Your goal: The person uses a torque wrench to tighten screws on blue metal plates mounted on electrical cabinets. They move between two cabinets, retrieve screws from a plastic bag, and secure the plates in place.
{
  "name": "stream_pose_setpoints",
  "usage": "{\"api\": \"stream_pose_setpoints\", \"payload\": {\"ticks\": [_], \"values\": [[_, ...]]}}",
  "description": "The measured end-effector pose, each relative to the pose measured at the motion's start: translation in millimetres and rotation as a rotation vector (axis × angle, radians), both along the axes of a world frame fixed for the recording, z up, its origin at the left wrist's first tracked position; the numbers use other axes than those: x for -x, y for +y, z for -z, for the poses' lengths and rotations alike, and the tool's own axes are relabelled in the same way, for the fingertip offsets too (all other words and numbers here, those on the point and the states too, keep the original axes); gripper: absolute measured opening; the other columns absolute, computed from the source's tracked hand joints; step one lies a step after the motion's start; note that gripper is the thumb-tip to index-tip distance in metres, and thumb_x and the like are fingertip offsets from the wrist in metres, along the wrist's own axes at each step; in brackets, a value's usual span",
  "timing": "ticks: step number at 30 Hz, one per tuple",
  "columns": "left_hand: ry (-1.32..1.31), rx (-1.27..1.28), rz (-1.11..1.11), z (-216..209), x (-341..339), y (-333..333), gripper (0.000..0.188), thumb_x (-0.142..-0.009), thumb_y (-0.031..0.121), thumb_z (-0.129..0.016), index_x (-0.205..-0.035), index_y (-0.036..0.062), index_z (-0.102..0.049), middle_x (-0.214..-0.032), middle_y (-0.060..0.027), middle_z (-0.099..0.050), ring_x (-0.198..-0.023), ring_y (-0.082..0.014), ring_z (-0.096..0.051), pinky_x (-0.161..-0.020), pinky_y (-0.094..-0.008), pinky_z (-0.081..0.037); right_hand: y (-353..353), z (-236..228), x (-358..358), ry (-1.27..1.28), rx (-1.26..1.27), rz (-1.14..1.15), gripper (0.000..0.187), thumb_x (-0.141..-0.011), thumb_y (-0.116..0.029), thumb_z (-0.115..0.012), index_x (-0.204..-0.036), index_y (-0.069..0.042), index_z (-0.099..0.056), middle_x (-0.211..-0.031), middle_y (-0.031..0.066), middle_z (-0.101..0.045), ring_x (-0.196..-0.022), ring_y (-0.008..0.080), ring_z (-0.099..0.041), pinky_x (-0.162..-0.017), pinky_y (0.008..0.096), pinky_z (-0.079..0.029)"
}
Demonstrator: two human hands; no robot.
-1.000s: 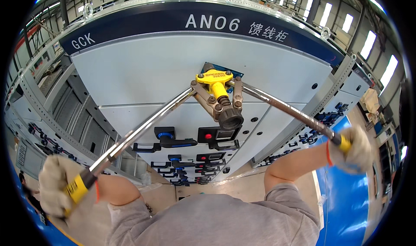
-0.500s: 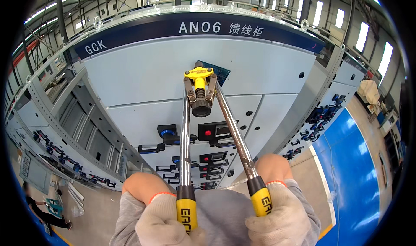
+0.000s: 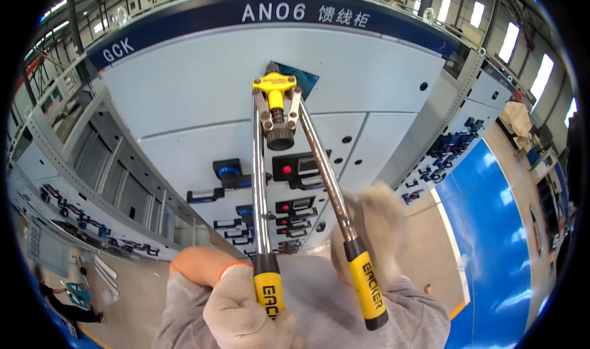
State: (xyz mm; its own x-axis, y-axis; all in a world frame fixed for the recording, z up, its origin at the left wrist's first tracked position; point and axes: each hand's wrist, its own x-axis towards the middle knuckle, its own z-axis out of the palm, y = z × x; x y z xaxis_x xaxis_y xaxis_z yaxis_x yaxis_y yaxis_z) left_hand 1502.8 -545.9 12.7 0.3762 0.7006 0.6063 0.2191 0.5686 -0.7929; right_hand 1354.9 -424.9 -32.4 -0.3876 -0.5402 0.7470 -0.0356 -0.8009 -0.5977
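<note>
A long-handled hand riveter [image 3: 274, 94] with a yellow head, chrome arms and yellow grips stands upright in front of me, its nose toward the cabinet's upper panel. My left hand [image 3: 243, 309], in a pale work glove, is wrapped round the left grip. Off the right grip [image 3: 367, 281], my gloved right hand [image 3: 375, 226] is smeared by motion beside the right chrome arm, its fingers unclear. Behind the riveter's nose, a dark teal plate [image 3: 307, 81] sits tilted on the panel; whether they touch, I cannot tell.
The light grey switchgear cabinet [image 3: 203, 84] carries black handles, blue rotary knobs and red buttons. An open cabinet frame [image 3: 101, 158] stands left, another cabinet [image 3: 458, 143] right. Blue flooring [image 3: 491, 226] runs along the right. A person [image 3: 67, 306] is at lower left.
My right hand has left the right grip and moved upward beside the chrome arm. My left hand still holds its grip. The cabinet and riveter head appear slightly higher and further left in view.
</note>
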Motion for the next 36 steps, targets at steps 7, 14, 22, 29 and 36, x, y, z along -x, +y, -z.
{"api": "stream_pose_setpoints", "payload": {"ticks": [7,14,22,29,36], "values": [[-0.191,0.149,0.239,-11.6,35.3,26.7,0.005,-0.069,0.013,-0.07,-0.069,0.0107,-0.065,-0.065,-0.004,-0.06,-0.057,-0.0153,-0.055,-0.051,-0.028,-0.037,-25.4,-18.0,20.2,-0.587,-0.372,-1.262,0.109,-0.08,-0.045,-0.075,-0.165,-0.009,-0.015,-0.16,0.0346,-0.026,-0.135,0.0502,-0.043,-0.111,0.0568,-0.036],[-0.4,-0.081,0.288,-3.7,27.1,20.2,0.014,-0.076,0.017,-0.068,-0.067,0.0098,-0.061,-0.063,-0.0027,-0.054,-0.056,-0.0144,-0.049,-0.047,-0.0286,-0.035,-50.4,-18.6,10.4,-0.69,-0.124,-1.508,0.113,-0.08,-0.045,-0.08,-0.166,-0.018,-0.01,-0.133,0.0146,-0.041,-0.102,0.0271,-0.05,-0.087,0.0434,-0.041],[-1.281,-1.717,0.964,24.5,64.1,-107.8,0.044,-0.106,0.037,-0.043,-0.099,-0.0004,-0.063,-0.059,0.0048,-0.034,-0.05,-0.0077,-0.024,-0.048,-0.0267,-0.021,-38.5,-39.9,39.9,-0.688,-0.194,-1.567,0.117,-0.086,-0.04,-0.075,-0.166,-0.019,0.008,-0.119,0.0104,-0.039,-0.083,0.0204,-0.043,-0.071,0.0389,-0.035],[-1.329,-1.791,1.595,3.9,121.3,-150.5,0.047,-0.103,0.053,-0.043,-0.098,0.0097,-0.063,-0.059,0.0082,-0.028,-0.047,-0.0088,-0.024,-0.046,-0.0267,-0.021,-24.6,-53.5,26.3,-0.531,-0.291,-1.454,0.109,-0.094,-0.039,-0.066,-0.164,-0.02,0.015,-0.104,0.0085,-0.035,-0.074,0.0171,-0.049,-0.065,0.0364,-0.043],[-1.218,-1.855,1.574,3.0,129.6,-139.5,0.051,-0.104,0.048,-0.045,-0.114,0.0026,-0.064,-0.059,0.008,-0.024,-0.049,-0.0085,-0.022,-0.05,-0.0251,-0.023,-18.3,-19.1,45.9,-0.511,-0.277,-1.428,0.119,-0.087,-0.05,-0.069,-0.164,-0.018,0.016,-0.126,0.0231,-0.04,-0.084,0.0356,-0.057,-0.076,0.059,-0.049]]}}
